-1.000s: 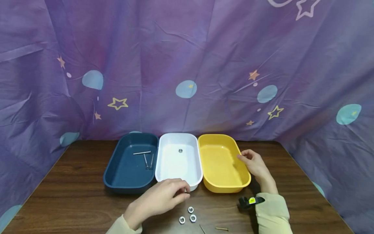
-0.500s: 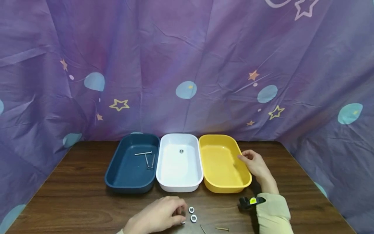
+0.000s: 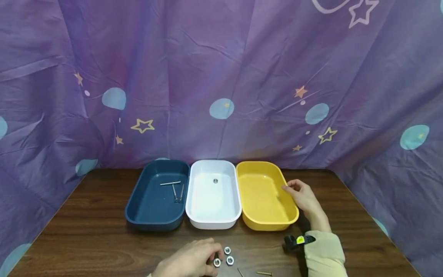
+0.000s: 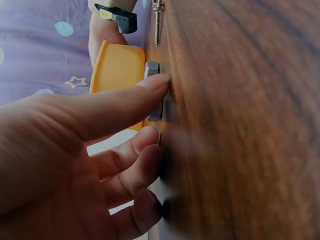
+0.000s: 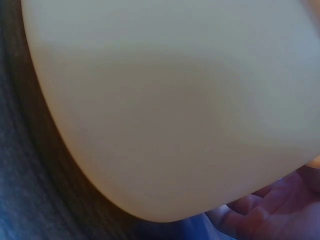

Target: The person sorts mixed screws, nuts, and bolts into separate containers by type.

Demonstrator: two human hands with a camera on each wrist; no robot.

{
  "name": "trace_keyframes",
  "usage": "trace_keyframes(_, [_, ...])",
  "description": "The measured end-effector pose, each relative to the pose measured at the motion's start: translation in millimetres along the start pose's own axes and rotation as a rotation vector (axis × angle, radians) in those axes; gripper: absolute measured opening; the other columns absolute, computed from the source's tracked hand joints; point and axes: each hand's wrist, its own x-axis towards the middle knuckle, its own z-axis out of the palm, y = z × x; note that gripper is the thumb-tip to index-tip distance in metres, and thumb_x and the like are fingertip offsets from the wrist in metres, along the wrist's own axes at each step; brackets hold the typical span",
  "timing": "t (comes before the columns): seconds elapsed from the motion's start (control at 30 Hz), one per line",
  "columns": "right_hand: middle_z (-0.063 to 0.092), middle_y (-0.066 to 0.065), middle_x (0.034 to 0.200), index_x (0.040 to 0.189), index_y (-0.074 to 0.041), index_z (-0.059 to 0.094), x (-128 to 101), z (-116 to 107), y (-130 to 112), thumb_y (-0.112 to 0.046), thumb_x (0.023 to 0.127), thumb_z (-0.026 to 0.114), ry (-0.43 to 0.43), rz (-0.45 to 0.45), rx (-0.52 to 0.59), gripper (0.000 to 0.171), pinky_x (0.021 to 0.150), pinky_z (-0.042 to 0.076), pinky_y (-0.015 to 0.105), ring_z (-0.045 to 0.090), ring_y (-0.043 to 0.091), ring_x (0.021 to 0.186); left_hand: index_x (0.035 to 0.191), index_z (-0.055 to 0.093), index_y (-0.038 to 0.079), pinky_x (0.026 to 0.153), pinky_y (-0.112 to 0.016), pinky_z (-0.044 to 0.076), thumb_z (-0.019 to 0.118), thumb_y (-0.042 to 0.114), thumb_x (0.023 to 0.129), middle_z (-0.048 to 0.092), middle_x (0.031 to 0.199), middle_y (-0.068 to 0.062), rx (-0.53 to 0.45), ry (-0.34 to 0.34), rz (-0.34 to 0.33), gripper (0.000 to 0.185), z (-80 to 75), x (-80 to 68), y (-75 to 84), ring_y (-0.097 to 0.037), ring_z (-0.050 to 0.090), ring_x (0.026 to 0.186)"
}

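Observation:
My left hand (image 3: 192, 259) is low over the table, thumb and forefinger apart on either side of a silver hex nut (image 3: 217, 266). Two more nuts, one nearer (image 3: 230, 264) and one farther (image 3: 227, 247), lie just right of the fingertips. In the left wrist view the thumb (image 4: 125, 107) crosses in front of the nuts (image 4: 152, 67) and partly hides them. My right hand (image 3: 306, 200) grips the right rim of the yellow tray (image 3: 261, 204), thumb over the rim; in the right wrist view the tray wall hides most of that hand.
A white tray (image 3: 212, 206) with one nut (image 3: 215, 181) stands beside a blue tray (image 3: 152, 207) holding several silver screws (image 3: 170, 183). At the front edge lie a brass-coloured screw (image 3: 264, 273) and a thin screw (image 3: 240, 272). A purple curtain (image 3: 187, 77) hangs behind.
My left hand has come down from the white tray's front rim to the nuts on the table, its thumb and forefinger now around one nut. The right hand keeps its hold on the yellow tray.

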Motion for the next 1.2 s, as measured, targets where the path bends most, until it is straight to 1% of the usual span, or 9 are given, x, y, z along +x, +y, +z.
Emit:
trace_keyframes(0.17, [0.053, 0.005, 0.083, 0.107, 0.004, 0.054, 0, 0, 1, -0.021, 0.095, 0.065, -0.005, 0.008, 0.01, 0.03, 0.06, 0.046, 0.025, 0.052, 0.013, 0.071, 0.095, 0.065, 0.031, 0.068, -0.024, 0.041, 0.077, 0.016, 0.082, 0.051, 0.081, 0.015, -0.049, 0.002, -0.014, 0.024, 0.7, 0.1, -0.9, -0.003, 0.048, 0.075])
trace_keyframes(0.3, [0.052, 0.004, 0.082, 0.107, 0.004, 0.054, 0, 0, 1, -0.02, 0.095, 0.065, -0.002, 0.009, 0.009, 0.03, 0.059, 0.045, 0.025, 0.052, 0.013, 0.07, 0.093, 0.065, 0.03, 0.068, -0.023, 0.042, 0.076, 0.015, 0.083, 0.05, 0.082, 0.016, -0.044, -0.002, -0.004, 0.021, 0.9, 0.0, -1.6, -0.002, 0.048, 0.075])
trace_keyframes(0.4, [0.052, 0.004, 0.082, 0.107, 0.004, 0.054, 0, 0, 2, -0.021, 0.095, 0.065, -0.002, 0.01, 0.004, 0.03, 0.059, 0.046, 0.025, 0.051, 0.013, 0.07, 0.096, 0.064, 0.028, 0.068, -0.022, 0.041, 0.077, 0.015, 0.081, 0.049, 0.082, 0.016, -0.011, 0.012, 0.05, 0.023, 0.6, -1.7, -4.1, -0.001, 0.047, 0.074])
trace_keyframes(0.53, [0.052, 0.005, 0.084, 0.108, 0.003, 0.053, 0, 0, 4, -0.021, 0.095, 0.065, -0.012, 0.02, 0.009, 0.03, 0.059, 0.047, 0.025, 0.052, 0.014, 0.07, 0.097, 0.063, 0.026, 0.067, -0.02, 0.04, 0.078, 0.013, 0.08, 0.048, 0.081, 0.016, -0.006, 0.038, 0.115, 0.026, -0.1, -4.4, -8.4, 0.001, 0.046, 0.073])
trace_keyframes(0.73, [0.052, 0.006, 0.086, 0.108, 0.004, 0.053, 0, 0, 3, -0.021, 0.095, 0.064, -0.019, 0.019, 0.001, 0.031, 0.06, 0.047, 0.026, 0.053, 0.015, 0.072, 0.094, 0.063, 0.022, 0.067, -0.017, 0.04, 0.076, 0.009, 0.081, 0.046, 0.079, 0.016, -0.006, 0.064, 0.18, 0.023, -2.2, -6.7, -12.0, 0.003, 0.044, 0.072])
trace_keyframes(0.8, [0.052, 0.007, 0.086, 0.109, 0.004, 0.053, 0, -1, 2, -0.022, 0.095, 0.064, -0.018, 0.021, -0.004, 0.031, 0.06, 0.047, 0.026, 0.053, 0.016, 0.072, 0.093, 0.063, 0.022, 0.067, -0.016, 0.04, 0.075, 0.008, 0.081, 0.046, 0.079, 0.016, -0.005, 0.066, 0.19, 0.023, -2.9, -7.2, -12.0, 0.003, 0.044, 0.073])
trace_keyframes(1.03, [0.052, 0.007, 0.088, 0.108, 0.003, 0.053, 1, -1, 1, -0.022, 0.096, 0.064, -0.015, 0.038, -0.01, 0.03, 0.061, 0.047, 0.026, 0.052, 0.017, 0.074, 0.092, 0.063, 0.025, 0.066, -0.017, 0.039, 0.076, 0.012, 0.08, 0.046, 0.08, 0.015, 0.026, 0.05, 0.184, 0.022, -3.5, -5.3, -11.4, 0.002, 0.044, 0.073])
trace_keyframes(1.2, [0.052, 0.007, 0.087, 0.108, 0.003, 0.054, 1, -1, 1, -0.023, 0.095, 0.065, -0.014, 0.035, -0.01, 0.031, 0.06, 0.046, 0.026, 0.052, 0.016, 0.073, 0.091, 0.063, 0.026, 0.065, -0.018, 0.038, 0.077, 0.013, 0.079, 0.046, 0.08, 0.015, 0.022, 0.035, 0.169, 0.022, -3.8, -4.6, -11.2, 0.001, 0.043, 0.073])
